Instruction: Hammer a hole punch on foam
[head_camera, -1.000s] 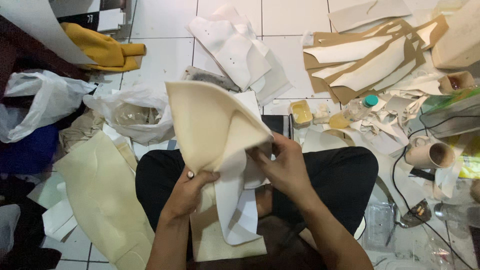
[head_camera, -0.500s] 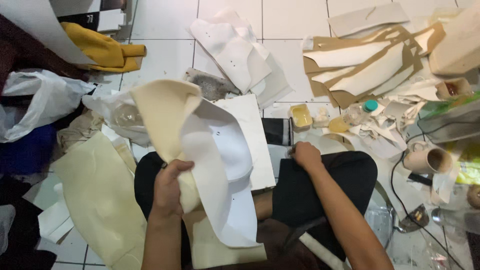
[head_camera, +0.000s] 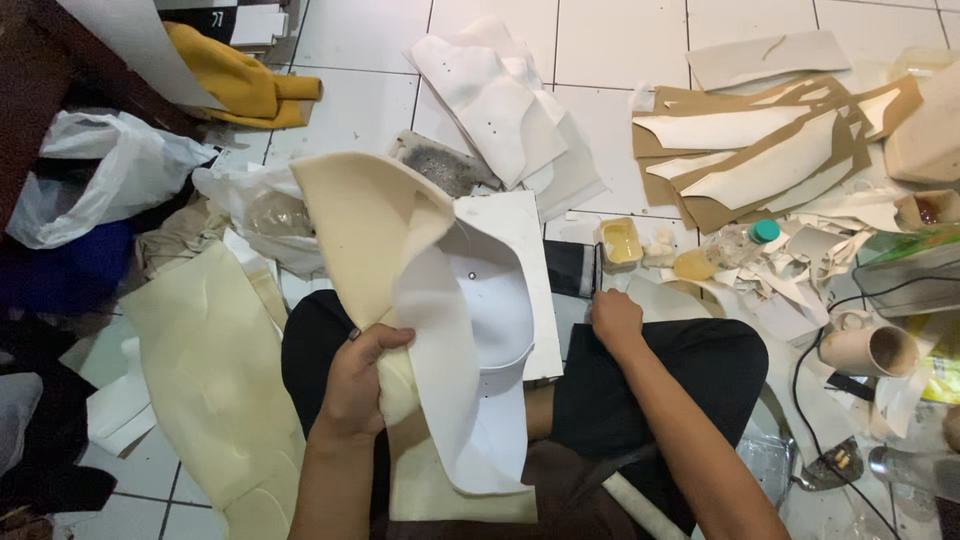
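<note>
Left hand (head_camera: 355, 385) clenched on folded cream foam sheet (head_camera: 360, 225) – right hand (head_camera: 615, 318) loosely curled, resting on knee – nothing held.

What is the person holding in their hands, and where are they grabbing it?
The left hand grips a cream foam sheet with a white cut piece at their bunched lower part. The right hand holds nothing visible; it rests by the knee.

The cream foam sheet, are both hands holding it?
No, only the left hand grips the cream foam sheet; the right hand rests apart on the black trouser leg.
</note>
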